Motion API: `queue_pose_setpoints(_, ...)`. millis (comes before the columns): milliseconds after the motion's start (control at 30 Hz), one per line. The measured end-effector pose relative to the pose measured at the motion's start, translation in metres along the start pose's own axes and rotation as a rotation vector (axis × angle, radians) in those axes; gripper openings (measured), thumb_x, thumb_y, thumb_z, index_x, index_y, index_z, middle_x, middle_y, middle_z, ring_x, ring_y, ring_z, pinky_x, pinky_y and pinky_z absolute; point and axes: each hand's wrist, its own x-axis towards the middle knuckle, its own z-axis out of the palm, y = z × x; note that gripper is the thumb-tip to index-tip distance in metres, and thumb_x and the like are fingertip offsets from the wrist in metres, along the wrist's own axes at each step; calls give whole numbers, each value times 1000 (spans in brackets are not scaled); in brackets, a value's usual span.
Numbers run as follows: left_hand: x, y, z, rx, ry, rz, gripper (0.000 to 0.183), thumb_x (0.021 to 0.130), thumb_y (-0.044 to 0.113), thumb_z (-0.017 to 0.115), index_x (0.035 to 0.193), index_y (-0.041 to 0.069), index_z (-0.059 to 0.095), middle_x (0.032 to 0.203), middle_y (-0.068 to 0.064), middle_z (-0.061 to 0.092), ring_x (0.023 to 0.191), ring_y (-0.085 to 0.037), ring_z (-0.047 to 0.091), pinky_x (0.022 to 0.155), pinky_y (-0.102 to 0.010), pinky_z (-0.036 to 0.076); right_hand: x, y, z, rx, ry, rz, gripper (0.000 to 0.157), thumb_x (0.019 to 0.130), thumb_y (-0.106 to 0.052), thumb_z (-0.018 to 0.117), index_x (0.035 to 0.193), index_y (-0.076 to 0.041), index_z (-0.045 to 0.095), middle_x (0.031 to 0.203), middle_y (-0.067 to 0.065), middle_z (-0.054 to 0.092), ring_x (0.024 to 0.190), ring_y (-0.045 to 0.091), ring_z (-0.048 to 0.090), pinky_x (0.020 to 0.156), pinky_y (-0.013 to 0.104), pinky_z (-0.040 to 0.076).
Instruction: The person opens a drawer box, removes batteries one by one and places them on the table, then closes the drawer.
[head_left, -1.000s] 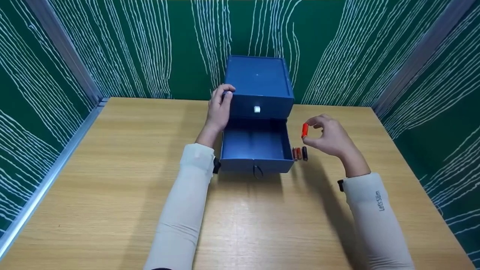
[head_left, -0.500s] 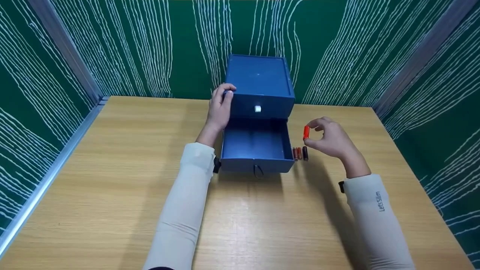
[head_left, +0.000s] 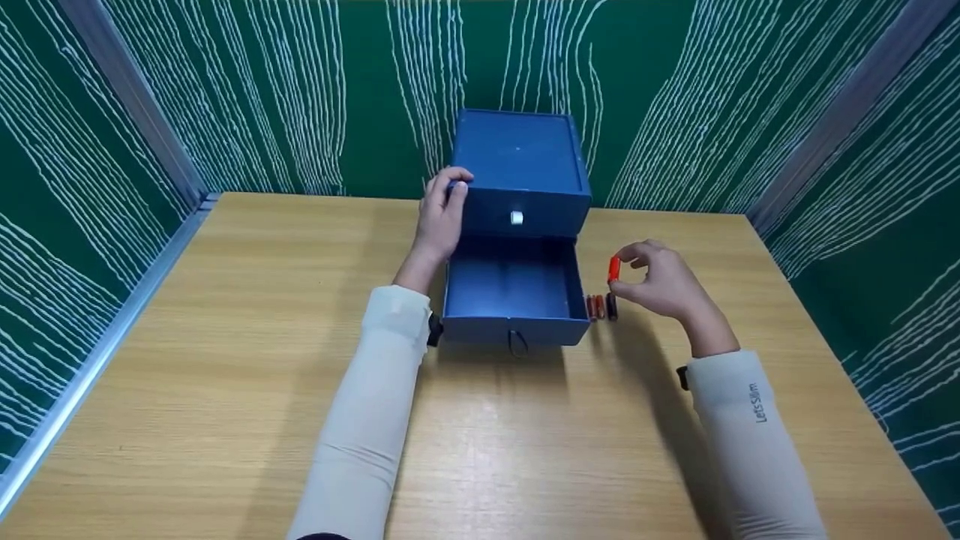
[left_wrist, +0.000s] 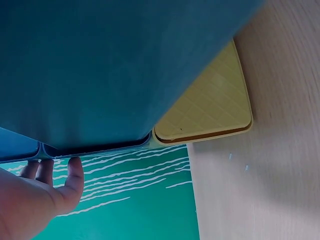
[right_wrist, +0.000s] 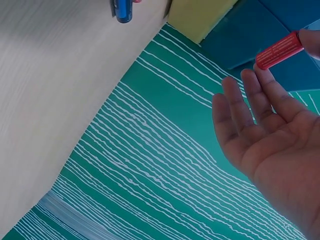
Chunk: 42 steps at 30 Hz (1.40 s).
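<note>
A small blue drawer box (head_left: 517,154) stands near the back of the table, its lower drawer (head_left: 514,330) pulled out with nothing visible inside. My left hand (head_left: 440,217) grips the front left corner of the box's upper part, fingers over the top edge and thumb at the front. To the right of the drawer, my right hand (head_left: 660,281) pinches a red battery (head_left: 614,268) by its ends between thumb and fingertip, above the table. The remaining fingers spread loosely in the right wrist view. Below it, red batteries (head_left: 595,307) and a dark battery (head_left: 612,307) lie beside the drawer.
The upper drawer with its white knob (head_left: 517,218) is pushed in. A dark loop (head_left: 517,343) hangs on the lower drawer's front. Yellow casing (left_wrist: 212,95) sits under the blue part. Green walls (head_left: 645,90) with white lines enclose the wooden table (head_left: 225,360).
My right hand has lowered slightly with the red battery, closer to the batteries on the table. The left hand keeps its place on the drawer box.
</note>
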Motion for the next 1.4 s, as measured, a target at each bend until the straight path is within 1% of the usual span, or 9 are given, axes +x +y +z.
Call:
queue_pose_setpoints(267,1,1,1,37,14,8,21,94,33,34,106,26,50,122,8,44,113,-6,35,95,-31,28,2,7,1,21,-8,-2,45,72,-31,67,108,-8,54,111,9,50,103,30,48,81,45,44)
queue_pose_setpoints(700,0,2,1,7,2,17,21,94,33,34,106,26,49,122,6,43,113,-7,37,94,-30,31,3,15,7,17,-42,59,48,70,-33,70,109,-12,53,112,7,49,104,27,46,84,45,43)
queue_pose_setpoints(1033,0,3,0,0,-4,-20,21,93,36,33,107,29,48,123,7,41,113,-8,36,95,-33,30,2,20,8,41,-50,66,48,71,-33,69,110,-11,53,113,8,49,105,29,46,85,46,42)
queue_pose_setpoints(1267,1,3,1,22,13,8,21,94,33,34,107,27,49,122,7,43,115,-6,35,97,-30,28,0,24,8,40,-51,74,48,72,-34,68,111,-10,52,114,9,49,105,30,46,84,46,42)
queue_pose_setpoints(1400,1,3,1,25,15,5,21,94,34,34,106,27,49,122,7,43,115,-6,35,97,-31,28,-1,27,9,33,-67,86,49,71,-34,68,111,-10,51,114,9,48,106,30,45,85,47,41)
